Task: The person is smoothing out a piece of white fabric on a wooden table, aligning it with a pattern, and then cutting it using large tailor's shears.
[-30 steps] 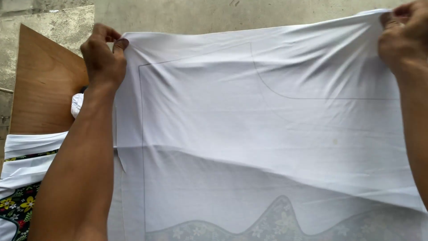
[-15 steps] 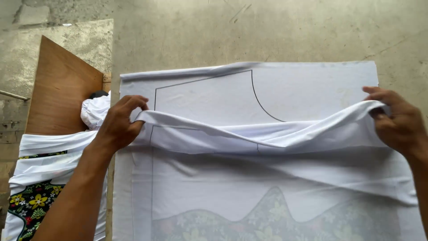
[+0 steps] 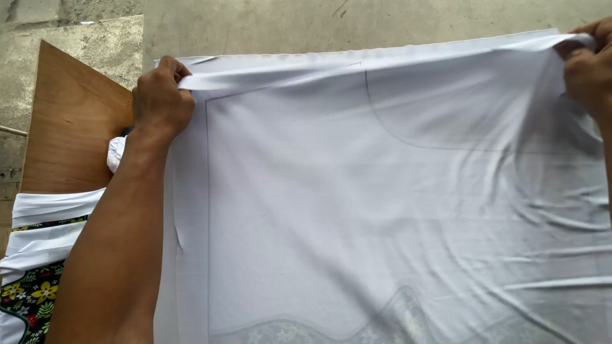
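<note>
At the far left a brown wooden board [image 3: 70,127] lies on the grey concrete floor [image 3: 287,22]. Folded white cloth and a piece with yellow flowers [image 3: 29,296] lie just below it, and a small white bundle [image 3: 116,153] peeks out beside the person's arm.

The left hand [image 3: 160,95] is closed tight on the top left corner of a big white cloth [image 3: 357,210]. Half a second ago this hand was lower down, and the top edge of the cloth sagged in a fold across the middle. Now that edge is pulled up and away, so the cloth looks almost flat. Dark drawn lines show on it, one straight line down the left side and one curved line near the top. Through the bottom part a flowered piece shows faintly underneath.

At the far right the right hand [image 3: 590,70] pinches the other top corner. Some wrinkles run down from it, so that side is not smooth yet.

The top edge of the cloth lies near the bare floor, with open room past it. On the left the cloth's edge sits close to the board and the folded pieces, so there is less room there.
</note>
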